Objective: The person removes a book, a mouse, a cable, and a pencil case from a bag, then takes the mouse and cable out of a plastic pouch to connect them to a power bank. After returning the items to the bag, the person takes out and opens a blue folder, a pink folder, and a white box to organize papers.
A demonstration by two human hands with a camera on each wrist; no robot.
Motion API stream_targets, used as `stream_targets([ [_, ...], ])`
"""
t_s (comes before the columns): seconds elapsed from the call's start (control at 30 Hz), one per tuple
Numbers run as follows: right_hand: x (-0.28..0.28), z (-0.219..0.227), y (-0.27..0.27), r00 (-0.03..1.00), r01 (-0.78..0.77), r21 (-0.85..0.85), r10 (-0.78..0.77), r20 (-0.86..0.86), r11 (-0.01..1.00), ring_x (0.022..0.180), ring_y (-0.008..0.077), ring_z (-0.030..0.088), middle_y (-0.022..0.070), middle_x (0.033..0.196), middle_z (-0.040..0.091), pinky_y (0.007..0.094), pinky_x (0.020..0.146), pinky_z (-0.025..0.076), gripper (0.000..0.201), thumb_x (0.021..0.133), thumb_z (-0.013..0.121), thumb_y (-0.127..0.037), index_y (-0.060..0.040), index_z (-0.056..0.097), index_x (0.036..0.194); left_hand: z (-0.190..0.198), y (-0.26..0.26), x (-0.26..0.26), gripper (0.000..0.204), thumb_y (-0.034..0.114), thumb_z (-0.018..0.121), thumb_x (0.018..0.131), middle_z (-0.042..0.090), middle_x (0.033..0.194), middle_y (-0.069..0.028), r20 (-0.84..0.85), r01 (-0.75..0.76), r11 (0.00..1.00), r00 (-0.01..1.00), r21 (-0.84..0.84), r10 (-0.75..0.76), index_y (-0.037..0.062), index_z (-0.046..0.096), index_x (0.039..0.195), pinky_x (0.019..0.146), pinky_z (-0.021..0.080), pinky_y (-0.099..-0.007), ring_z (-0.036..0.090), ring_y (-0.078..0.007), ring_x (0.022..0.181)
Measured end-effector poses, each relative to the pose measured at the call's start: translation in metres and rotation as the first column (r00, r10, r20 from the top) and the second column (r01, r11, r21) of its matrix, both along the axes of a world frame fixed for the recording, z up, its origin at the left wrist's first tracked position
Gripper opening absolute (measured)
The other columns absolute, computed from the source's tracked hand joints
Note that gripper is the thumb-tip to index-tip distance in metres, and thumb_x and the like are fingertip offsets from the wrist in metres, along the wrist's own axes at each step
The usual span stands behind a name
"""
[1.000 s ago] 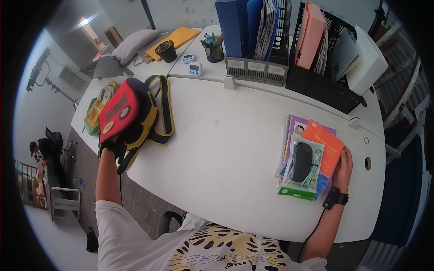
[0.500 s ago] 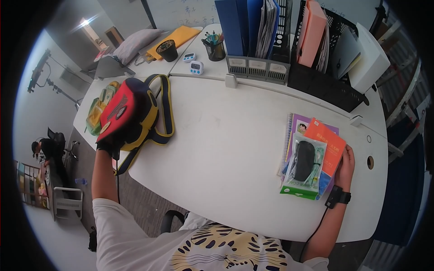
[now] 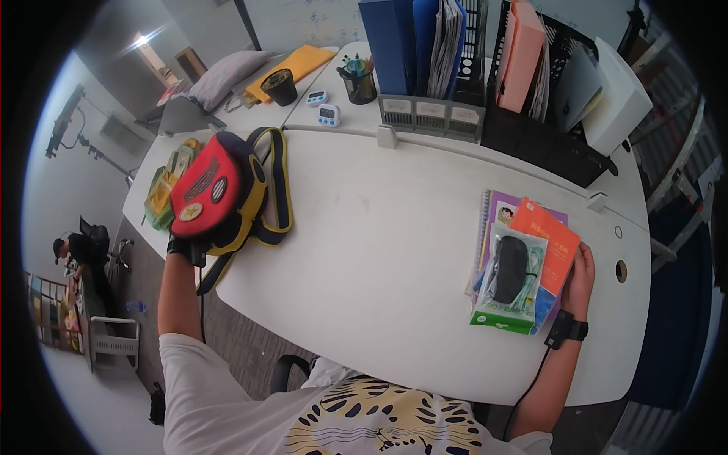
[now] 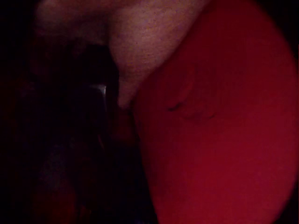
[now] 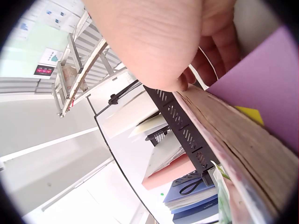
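Note:
A red backpack with navy and yellow straps [image 3: 208, 186] lies at the table's left. My left hand [image 4: 145, 42] is under its red flap [image 4: 224, 121], in the dark; its fingers are too obscured to read. On the right, a purple spiral notebook [image 3: 493, 208], an orange book [image 3: 550, 235] and other books form a stack, topped by a clear pouch [image 3: 509, 273] with a dark case and green cord. My right hand [image 3: 580, 280] grips the stack's right edge, thumb against the page edges [image 5: 233, 135] in the right wrist view, fingers curled.
A green and yellow item [image 3: 161, 193] lies left of the backpack. Along the back stand a potted plant [image 3: 280, 87], two small timers [image 3: 328, 115], a pen cup [image 3: 357, 82], blue binders [image 3: 387, 49] and black file racks [image 3: 542, 148]. The white table [image 3: 364, 265] has a curved edge.
The backpack's red flap tilted half a second ago and now faces upward more, its badges plainer. My left hand shifted slightly with it. My right hand stays at the books.

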State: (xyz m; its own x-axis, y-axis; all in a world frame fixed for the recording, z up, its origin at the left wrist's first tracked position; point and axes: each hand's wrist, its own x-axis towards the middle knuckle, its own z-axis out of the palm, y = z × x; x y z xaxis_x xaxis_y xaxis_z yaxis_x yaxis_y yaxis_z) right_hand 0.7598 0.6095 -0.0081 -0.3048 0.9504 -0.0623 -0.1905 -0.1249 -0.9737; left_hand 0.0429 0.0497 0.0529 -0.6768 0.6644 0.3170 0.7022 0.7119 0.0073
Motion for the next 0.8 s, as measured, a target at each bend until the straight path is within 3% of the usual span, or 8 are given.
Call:
stream_targets([
  [0.33, -0.001, 0.002, -0.001, 0.999, -0.007, 0.029, 0.006, 0.034, 1.000, 0.104, 0.0109, 0.065, 0.0041, 0.118, 0.068, 0.0282, 0.091, 0.053, 0.030, 0.111, 0.058, -0.023, -0.0004, 0.061, 0.131, 0.017, 0.024, -0.013, 0.052, 0.033, 0.059, 0.105, 0.056, 0.156, -0.0166, 0.027, 0.044, 0.999, 0.999, -0.008, -0.044, 0.0125, 0.054, 0.152, 0.125, 0.037, -0.0470, 0.047, -0.0357, 0.149],
  [0.8, -0.004, 0.007, -0.004, 1.000, -0.005, 0.002, 0.005, 0.018, 1.000, 0.092, 0.0072, 0.063, 0.0013, 0.109, 0.069, 0.0265, 0.082, 0.052, 0.031, 0.110, 0.058, -0.026, -0.0019, 0.063, 0.129, 0.053, 0.060, 0.023, 0.053, 0.034, 0.060, 0.105, 0.055, 0.156, -0.0159, -0.018, 0.176, 0.984, 0.984, -0.019, -0.176, 0.0129, 0.053, 0.153, 0.126, 0.036, -0.0465, 0.047, -0.0350, 0.149],
])
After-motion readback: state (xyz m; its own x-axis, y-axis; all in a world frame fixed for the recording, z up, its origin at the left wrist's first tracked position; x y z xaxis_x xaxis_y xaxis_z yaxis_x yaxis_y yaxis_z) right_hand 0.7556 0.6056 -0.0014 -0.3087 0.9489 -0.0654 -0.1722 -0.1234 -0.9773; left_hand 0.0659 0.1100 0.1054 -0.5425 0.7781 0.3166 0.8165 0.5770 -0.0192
